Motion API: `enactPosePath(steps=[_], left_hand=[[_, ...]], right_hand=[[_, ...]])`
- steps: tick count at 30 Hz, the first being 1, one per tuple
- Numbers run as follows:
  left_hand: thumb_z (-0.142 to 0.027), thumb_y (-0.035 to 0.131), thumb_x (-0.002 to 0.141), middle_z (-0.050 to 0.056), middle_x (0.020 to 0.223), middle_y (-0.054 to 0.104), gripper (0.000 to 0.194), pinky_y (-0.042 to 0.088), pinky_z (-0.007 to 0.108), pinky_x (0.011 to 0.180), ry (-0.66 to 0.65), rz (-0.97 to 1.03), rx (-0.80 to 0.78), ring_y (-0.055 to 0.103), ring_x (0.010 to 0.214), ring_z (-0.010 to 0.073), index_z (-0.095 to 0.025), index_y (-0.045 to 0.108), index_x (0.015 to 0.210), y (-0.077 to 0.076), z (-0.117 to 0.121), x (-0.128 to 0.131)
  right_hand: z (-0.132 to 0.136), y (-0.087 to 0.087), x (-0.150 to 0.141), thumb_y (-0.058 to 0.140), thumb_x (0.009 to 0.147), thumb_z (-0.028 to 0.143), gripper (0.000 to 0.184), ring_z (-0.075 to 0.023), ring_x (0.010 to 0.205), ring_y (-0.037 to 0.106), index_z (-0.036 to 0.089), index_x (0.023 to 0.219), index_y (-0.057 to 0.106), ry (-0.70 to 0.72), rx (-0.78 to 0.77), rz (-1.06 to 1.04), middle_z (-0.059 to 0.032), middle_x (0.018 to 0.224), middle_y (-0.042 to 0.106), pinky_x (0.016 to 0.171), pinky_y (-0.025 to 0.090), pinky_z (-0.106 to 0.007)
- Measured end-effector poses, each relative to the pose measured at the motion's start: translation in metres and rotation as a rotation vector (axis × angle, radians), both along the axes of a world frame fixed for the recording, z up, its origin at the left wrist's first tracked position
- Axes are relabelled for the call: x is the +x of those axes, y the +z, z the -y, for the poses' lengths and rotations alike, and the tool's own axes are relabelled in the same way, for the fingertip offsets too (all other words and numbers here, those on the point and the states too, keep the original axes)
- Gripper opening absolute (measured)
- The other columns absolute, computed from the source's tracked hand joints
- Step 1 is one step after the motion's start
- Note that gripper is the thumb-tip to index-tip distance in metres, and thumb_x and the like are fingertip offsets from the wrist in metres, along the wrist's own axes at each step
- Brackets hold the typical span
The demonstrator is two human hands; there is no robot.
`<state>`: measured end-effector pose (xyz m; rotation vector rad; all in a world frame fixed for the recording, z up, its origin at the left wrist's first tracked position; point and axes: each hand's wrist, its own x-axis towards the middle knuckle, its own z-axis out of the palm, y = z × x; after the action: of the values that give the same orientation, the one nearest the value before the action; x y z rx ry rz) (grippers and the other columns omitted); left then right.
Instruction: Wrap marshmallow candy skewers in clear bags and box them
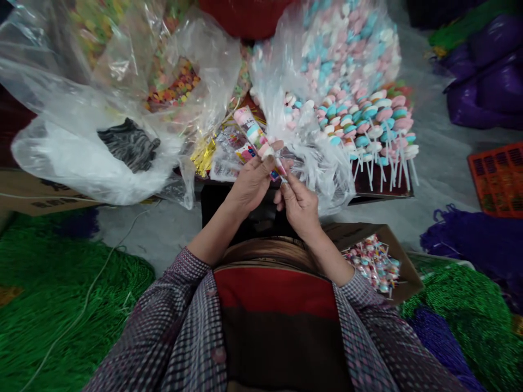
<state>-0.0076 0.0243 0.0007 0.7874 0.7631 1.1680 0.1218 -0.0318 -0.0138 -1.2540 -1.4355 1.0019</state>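
Observation:
A marshmallow lollipop in a printed clear wrapper (pixel 251 129) slants across the middle of the view, with pink, white and blue pieces showing through the plastic. My left hand (pixel 252 184) is closed round its middle, thumb on top. The fingers of my right hand (pixel 300 203) pinch its lower end, where the wrapper narrows; whether they grip the stick or only the plastic is hard to make out. Just beyond my hands lie flat printed wrappers (pixel 229 147) and a bunch of gold twist ties (pixel 203 158).
Rows of unwrapped marshmallow lollipops (pixel 373 120) lie at the table's right, sticks toward me. Behind are big clear bags of marshmallows (pixel 347 41) and of ring-shaped candies (pixel 177 81). A carton (pixel 402 272) of wrapped lollipops stands by my right arm. Green stringy bundles (pixel 77 294) cover the floor left.

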Motion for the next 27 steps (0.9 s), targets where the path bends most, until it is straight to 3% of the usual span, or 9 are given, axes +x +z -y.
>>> enactPosePath(steps=[4, 8, 11, 15, 18, 20, 22, 24, 27], left_hand=[[-0.055, 0.072, 0.089, -0.004, 0.069, 0.055, 0.045, 0.045, 0.025, 0.044, -0.046, 0.03, -0.037, 0.058, 0.058, 0.013, -0.025, 0.063, 0.122, 0.001, 0.007, 0.006], [-0.053, 0.081, 0.082, -0.006, 0.065, 0.048, 0.043, 0.038, 0.024, 0.037, -0.115, 0.087, -0.036, 0.045, 0.047, 0.0094, -0.024, 0.066, 0.11, -0.001, 0.01, 0.003], [-0.055, 0.083, 0.079, -0.007, 0.06, 0.046, 0.039, 0.042, 0.025, 0.041, -0.115, 0.087, -0.01, 0.043, 0.047, 0.0088, -0.022, 0.066, 0.091, -0.003, 0.009, -0.004], [-0.054, 0.087, 0.074, -0.003, 0.062, 0.054, 0.042, 0.056, 0.03, 0.069, -0.136, 0.073, 0.031, 0.058, 0.064, 0.0123, -0.021, 0.062, 0.075, 0.001, 0.011, -0.015], [-0.058, 0.086, 0.073, -0.001, 0.063, 0.056, 0.045, 0.057, 0.034, 0.075, -0.41, 0.132, -0.042, 0.063, 0.07, 0.0157, -0.02, 0.063, 0.074, 0.009, 0.022, -0.014], [-0.06, 0.085, 0.073, -0.003, 0.058, 0.049, 0.047, 0.054, 0.034, 0.066, -0.641, 0.205, -0.113, 0.059, 0.06, 0.0146, -0.02, 0.061, 0.074, 0.013, 0.031, -0.007], [-0.063, 0.083, 0.074, -0.007, 0.054, 0.04, 0.05, 0.051, 0.032, 0.058, -0.775, 0.238, -0.154, 0.049, 0.05, 0.0118, -0.021, 0.057, 0.073, 0.013, 0.037, 0.0], [-0.066, 0.078, 0.077, -0.008, 0.054, 0.035, 0.051, 0.046, 0.03, 0.054, -0.742, 0.172, -0.119, 0.04, 0.047, 0.0098, -0.022, 0.053, 0.073, 0.009, 0.038, 0.004], [-0.062, 0.072, 0.084, -0.006, 0.059, 0.042, 0.044, 0.042, 0.028, 0.056, -0.413, -0.149, 0.058, 0.041, 0.053, 0.0111, -0.023, 0.053, 0.077, 0.0, 0.032, 0.002]], right_hand=[[0.001, -0.002, -0.005, 0.053, 0.101, 0.058, 0.044, -0.009, 0.047, 0.052, 0.024, 0.12, 0.072, -0.004, -0.001, -0.033, 0.0053, 0.065, 0.063, 0.056, 0.05, -0.026], [0.001, -0.003, -0.009, 0.052, 0.097, 0.068, 0.049, -0.0088, 0.046, 0.054, 0.023, 0.102, 0.07, 0.012, -0.063, -0.044, 0.0052, 0.062, 0.062, 0.053, 0.048, -0.024], [-0.002, 0.004, -0.002, 0.053, 0.094, 0.073, 0.053, -0.0092, 0.045, 0.055, 0.022, 0.088, 0.069, 0.103, -0.119, -0.003, 0.0043, 0.059, 0.063, 0.05, 0.047, -0.024], [-0.016, 0.028, 0.029, 0.06, 0.093, 0.068, 0.049, -0.0131, 0.059, 0.065, 0.022, 0.08, 0.073, 0.143, -0.075, 0.125, -0.001, 0.066, 0.072, 0.059, 0.053, -0.027], [-0.027, 0.046, 0.046, 0.065, 0.09, 0.069, 0.049, -0.017, 0.077, 0.073, 0.027, 0.114, 0.074, 0.047, 0.002, -0.023, -0.0042, 0.091, 0.079, 0.069, 0.059, -0.032], [-0.031, 0.053, 0.045, 0.068, 0.084, 0.074, 0.06, -0.019, 0.083, 0.075, 0.029, 0.123, 0.071, 0.161, -0.036, -0.141, -0.0054, 0.1, 0.08, 0.07, 0.061, -0.035], [-0.031, 0.053, 0.035, 0.069, 0.079, 0.078, 0.062, -0.021, 0.083, 0.076, 0.027, 0.115, 0.071, 0.302, -0.131, -0.244, -0.0062, 0.098, 0.079, 0.066, 0.062, -0.035], [-0.03, 0.047, 0.021, 0.069, 0.08, 0.077, 0.057, -0.0231, 0.085, 0.076, 0.026, 0.107, 0.07, 0.31, -0.185, -0.3, -0.0062, 0.091, 0.077, 0.062, 0.061, -0.034], [-0.031, 0.031, 0.0, 0.069, 0.084, 0.071, 0.05, -0.023, 0.093, 0.075, 0.027, 0.108, 0.066, 0.057, -0.099, -0.279, -0.0051, 0.088, 0.075, 0.068, 0.062, -0.033]])
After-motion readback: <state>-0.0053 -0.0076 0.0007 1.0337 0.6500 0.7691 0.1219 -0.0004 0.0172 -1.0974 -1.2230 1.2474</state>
